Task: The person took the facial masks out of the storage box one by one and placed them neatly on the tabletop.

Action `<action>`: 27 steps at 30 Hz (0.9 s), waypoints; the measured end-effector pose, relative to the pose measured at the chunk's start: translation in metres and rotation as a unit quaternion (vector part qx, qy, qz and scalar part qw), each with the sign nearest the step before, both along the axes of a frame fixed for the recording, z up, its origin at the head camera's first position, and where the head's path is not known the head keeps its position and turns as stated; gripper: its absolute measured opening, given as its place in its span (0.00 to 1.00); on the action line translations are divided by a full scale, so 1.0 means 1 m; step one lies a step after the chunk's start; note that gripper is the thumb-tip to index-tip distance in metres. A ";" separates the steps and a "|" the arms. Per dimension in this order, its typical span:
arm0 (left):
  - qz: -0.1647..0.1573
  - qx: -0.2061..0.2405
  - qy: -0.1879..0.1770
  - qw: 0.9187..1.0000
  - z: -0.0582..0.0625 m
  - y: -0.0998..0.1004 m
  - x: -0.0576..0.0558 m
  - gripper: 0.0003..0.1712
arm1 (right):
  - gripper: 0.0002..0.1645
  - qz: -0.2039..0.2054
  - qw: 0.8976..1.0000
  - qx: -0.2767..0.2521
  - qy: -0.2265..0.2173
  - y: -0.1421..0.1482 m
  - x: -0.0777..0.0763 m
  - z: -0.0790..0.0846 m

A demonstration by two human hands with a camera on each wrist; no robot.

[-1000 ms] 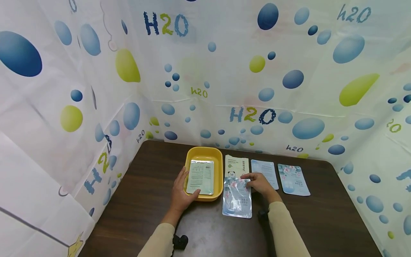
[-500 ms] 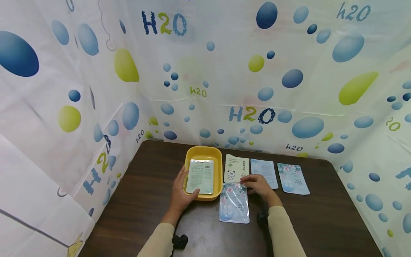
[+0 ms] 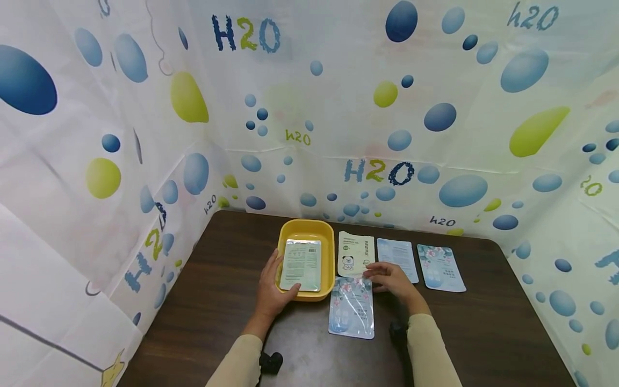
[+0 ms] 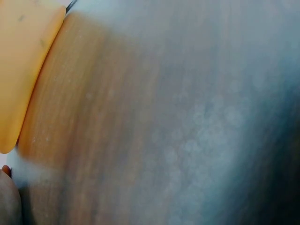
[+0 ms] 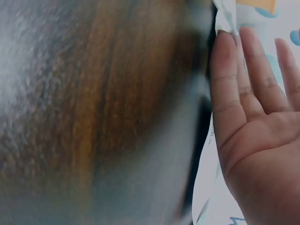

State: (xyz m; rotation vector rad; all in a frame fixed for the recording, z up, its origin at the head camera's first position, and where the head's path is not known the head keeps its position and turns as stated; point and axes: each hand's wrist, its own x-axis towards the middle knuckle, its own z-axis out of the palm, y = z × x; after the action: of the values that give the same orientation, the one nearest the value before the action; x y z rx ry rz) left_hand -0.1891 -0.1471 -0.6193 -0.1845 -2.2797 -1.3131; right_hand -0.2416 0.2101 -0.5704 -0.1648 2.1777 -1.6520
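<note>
A yellow tray [image 3: 330, 242] stands at the middle of the table, a pale green face mask packet [image 3: 301, 265] lying in it. My left hand [image 3: 272, 290] holds its near left corner, fingers along the left side and thumb at the front rim. In the left wrist view the tray's wall [image 4: 33, 65] fills the left edge. Right of the tray, a blue flowered face mask packet [image 3: 351, 312] lies near me. My right hand [image 3: 393, 280] pinches its upper right corner; the right wrist view shows thumb and finger [image 5: 227, 75] together at a packet edge.
Along the back of the table lie a cream panda packet [image 3: 355, 247], a light blue printed packet [image 3: 397, 259] and another flowered packet [image 3: 441, 269]. A patterned curtain [image 3: 300, 97] hangs close behind the table.
The blue flowered packet has come down toward me and slightly left, uncovering the lower part of the panda packet. My right hand followed slightly; my left hand stays at the tray.
</note>
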 end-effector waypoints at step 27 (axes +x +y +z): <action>0.000 0.001 -0.026 1.000 -0.001 0.000 0.000 0.51 | 0.29 -0.133 0.987 -0.092 0.018 0.005 0.001 0.008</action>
State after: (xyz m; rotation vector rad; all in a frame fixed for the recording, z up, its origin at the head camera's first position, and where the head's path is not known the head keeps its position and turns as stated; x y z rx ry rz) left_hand -0.1891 -0.1471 -0.6199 -0.1515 -2.3203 -1.3350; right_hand -0.2409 0.2155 -0.5625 0.0497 2.1471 -2.0113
